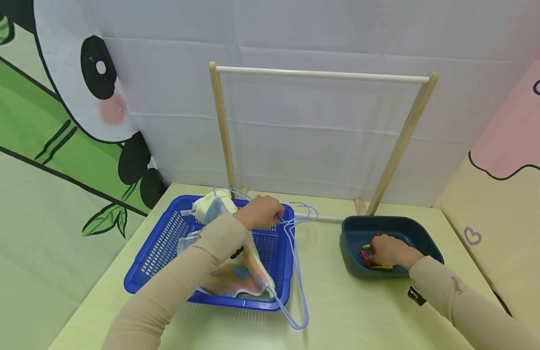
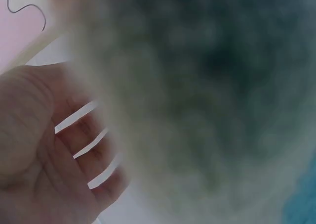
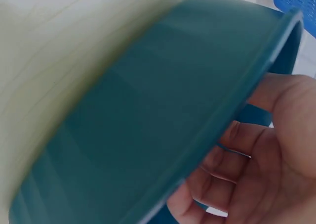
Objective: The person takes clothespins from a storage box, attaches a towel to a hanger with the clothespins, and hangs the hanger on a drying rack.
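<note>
My left hand [image 1: 262, 212] is over the blue plastic basket [image 1: 153, 257], gripping light blue clothes hangers [image 1: 301, 287] near their hooks. A pale cloth with coloured patches [image 1: 235, 279] lies in the basket, its edge touching the hangers' lower corner. In the left wrist view, the fingers [image 2: 84, 135] bend behind a large blurred shape. My right hand [image 1: 390, 250] reaches into the dark teal basin [image 1: 350, 265], where red and yellow clothespins [image 1: 383, 267] lie by the fingers. The basin's wall [image 3: 148, 100] partly covers that hand in the right wrist view; whether it pinches a clothespin cannot be told.
A rack with a white rail [image 1: 322, 74] and wooden posts [image 1: 403, 141] stands behind the basket and basin. The yellowish tabletop [image 1: 326, 291] runs between them. Printed cloth walls [image 1: 296, 29] enclose the table at the back and sides.
</note>
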A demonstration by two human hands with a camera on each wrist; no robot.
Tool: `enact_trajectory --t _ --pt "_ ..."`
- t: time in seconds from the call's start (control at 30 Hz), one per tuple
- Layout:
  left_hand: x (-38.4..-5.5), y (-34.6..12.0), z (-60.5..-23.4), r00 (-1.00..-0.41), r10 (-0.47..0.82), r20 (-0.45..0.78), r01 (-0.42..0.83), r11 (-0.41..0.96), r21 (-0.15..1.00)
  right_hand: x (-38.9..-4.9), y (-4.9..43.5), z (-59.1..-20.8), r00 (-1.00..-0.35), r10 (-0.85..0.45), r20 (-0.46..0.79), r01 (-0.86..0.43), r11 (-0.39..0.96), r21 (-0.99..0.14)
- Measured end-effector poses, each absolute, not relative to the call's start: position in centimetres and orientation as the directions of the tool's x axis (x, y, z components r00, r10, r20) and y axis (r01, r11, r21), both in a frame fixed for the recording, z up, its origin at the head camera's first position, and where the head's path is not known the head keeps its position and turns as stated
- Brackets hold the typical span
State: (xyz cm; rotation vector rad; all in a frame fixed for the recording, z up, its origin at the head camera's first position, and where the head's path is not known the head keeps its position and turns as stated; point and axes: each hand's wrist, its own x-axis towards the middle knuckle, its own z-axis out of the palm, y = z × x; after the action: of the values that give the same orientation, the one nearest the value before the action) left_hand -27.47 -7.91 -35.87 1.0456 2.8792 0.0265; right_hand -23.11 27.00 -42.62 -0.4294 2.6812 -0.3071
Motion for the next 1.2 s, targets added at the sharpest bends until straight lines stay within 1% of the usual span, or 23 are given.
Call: enact_trajectory --t 0.3,0.5,0.73,0.97,1.2 --pt "-27.49 -7.13 -36.59 -0.762 0.643 -0.075 0.645 0.764 -0.006 -23.26 26.52 -43.36 -0.881 -0.301 -0.365 -0.237 0.949 -0.21" --pt "-27.59 -6.95 -36.81 -0.779 0.619 -0.102 0.624 0.78 -0.033 -23.21 26.33 -43.12 -0.885 -0.298 -0.358 -0.238 0.95 -0.202" --pt "-27.41 -7.0 -36.6 -0.779 0.615 -0.118 0.621 0.783 -0.023 -23.16 26.41 -43.46 -0.89 -0.275 -0.365 -0.22 0.958 -0.186" --pt "-27.42 -7.09 -36.73 -0.785 0.607 -0.127 0.609 0.793 0.021 -23.08 26.35 -43.48 -0.886 -0.262 -0.384 -0.215 0.963 -0.161" --pt "-27.31 -7.1 -36.87 -0.784 0.611 -0.108 0.614 0.79 0.014 -23.06 26.21 -43.35 -0.889 -0.254 -0.381 -0.214 0.966 -0.145"
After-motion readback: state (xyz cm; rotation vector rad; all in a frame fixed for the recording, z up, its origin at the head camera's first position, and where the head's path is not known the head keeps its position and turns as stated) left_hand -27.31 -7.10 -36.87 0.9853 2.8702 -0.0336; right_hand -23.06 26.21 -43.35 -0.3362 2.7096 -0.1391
